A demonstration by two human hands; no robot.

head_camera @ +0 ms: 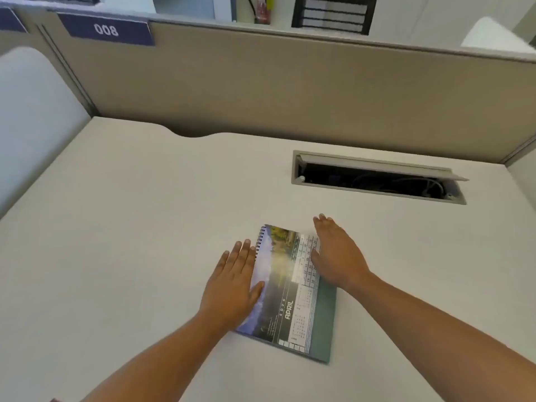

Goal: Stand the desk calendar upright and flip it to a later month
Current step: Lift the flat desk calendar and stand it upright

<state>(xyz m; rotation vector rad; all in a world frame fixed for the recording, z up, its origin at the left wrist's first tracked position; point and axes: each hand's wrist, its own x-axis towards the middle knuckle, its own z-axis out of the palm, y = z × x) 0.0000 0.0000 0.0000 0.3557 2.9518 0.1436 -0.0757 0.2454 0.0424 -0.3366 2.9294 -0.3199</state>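
Forearms: both bare, reaching in from the near edge toward the middle of the desk (145,198).
Left hand (233,285): lies palm down with fingers straight and together, over the left edge of the desk calendar (290,294); the thumb rests on the printed page, the fingertips reach up beside the spiral binding (259,242). Nothing is pinched or gripped.
Right hand (336,253): open, palm turned inward and down, fingers extended, at the calendar's far right corner over the date grid. Whether it presses the page or hovers just above cannot be told; it closes around nothing.
Desk calendar: flat on the desk, close to the near edge, slightly right of centre, turned sideways so its long side runs away from the viewer. The page shows a landscape photo, the word APRIL, the year 2026 and date grids. A grey-green backing board sticks out along its right side.
Spiral binding: dark wire along the calendar's far left edge.
Desk: pale, plain surface.
Cable hatch (377,178): rectangular slot beyond the calendar to the right, lid propped open, wires inside.
Partition (290,91): beige panel behind the desk.
Label (106,29): blue plate reading 008, on the partition's upper left.
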